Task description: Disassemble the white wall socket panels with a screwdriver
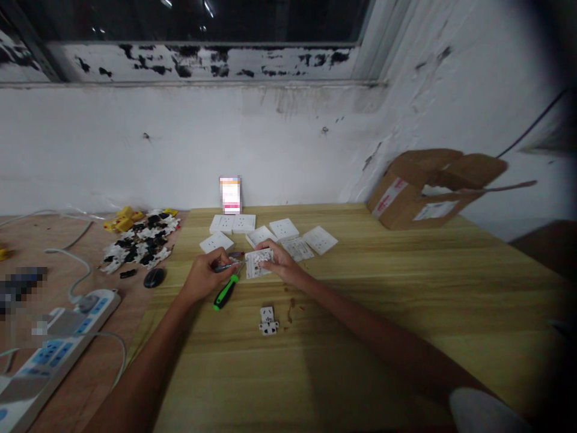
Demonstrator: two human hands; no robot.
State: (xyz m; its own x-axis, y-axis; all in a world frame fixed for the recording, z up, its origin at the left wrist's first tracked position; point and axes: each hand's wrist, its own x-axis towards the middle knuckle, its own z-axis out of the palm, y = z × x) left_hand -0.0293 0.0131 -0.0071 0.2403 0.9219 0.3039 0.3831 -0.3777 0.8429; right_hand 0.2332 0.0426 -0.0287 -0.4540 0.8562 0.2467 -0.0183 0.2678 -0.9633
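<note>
In my right hand [273, 258] is a white wall socket plate [256, 264], its back turned toward me and tilted up over the table. My left hand [211, 272] pinches a slim, pointed metal tool [224, 266], whose tip reaches the plate's left edge; its exact kind is too small to make out. Just below the two hands lies a green and black screwdriver [226, 293], its shaft toward the plate. Nearer to me, a small white and black socket insert [269, 322] rests on the wood.
Several white socket plates [283, 228] lie behind my hands. A lit phone [231, 195] leans on the wall. To the left are a heap of black and white parts [143, 240], a black mouse [154, 277] and a power strip [67, 343]. A cardboard box [419, 189] stands back right.
</note>
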